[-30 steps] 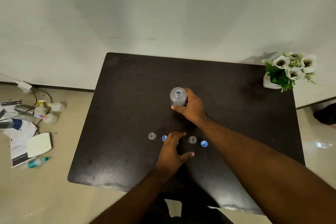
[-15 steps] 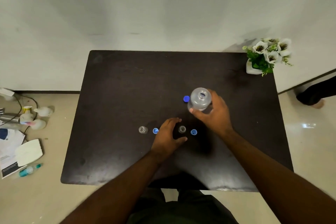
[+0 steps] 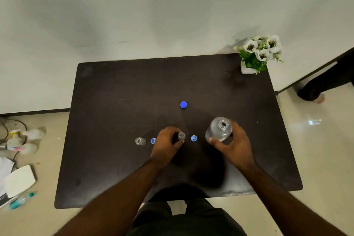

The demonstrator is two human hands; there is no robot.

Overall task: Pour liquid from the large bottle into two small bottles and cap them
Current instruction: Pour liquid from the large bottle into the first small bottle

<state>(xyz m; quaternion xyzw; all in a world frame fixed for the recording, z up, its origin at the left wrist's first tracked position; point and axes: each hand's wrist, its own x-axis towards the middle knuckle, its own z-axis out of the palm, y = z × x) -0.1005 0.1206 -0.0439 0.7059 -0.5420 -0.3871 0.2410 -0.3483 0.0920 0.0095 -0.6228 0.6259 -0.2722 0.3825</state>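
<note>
Nowhere readable writing: clear bottles without visible label, papers on the floor [image 3: 5, 182] at far left too blurred to read.

Right hand [image 3: 232, 143] wrapped around the large bottle [image 3: 219, 129], thumb across the near side, fingers curled behind it, forearm reaching in from lower right. Bottle uncapped, mouth open to the camera, leaning a little left, held to the right of the small things; lifted or standing on the table [image 3: 115, 101], cannot tell.

Left hand [image 3: 166, 142] curled around one small bottle [image 3: 181, 136], thumb and fingers pinching its sides, open neck showing just beyond the fingertips. Second small bottle [image 3: 140, 141] standing free, left of this hand. One blue cap [image 3: 153, 141] just beside the left hand, another blue cap [image 3: 193, 138] between both hands, larger blue cap [image 3: 183, 104] farther back at the middle. Pot of white flowers [image 3: 256, 53] at the far right corner.
</note>
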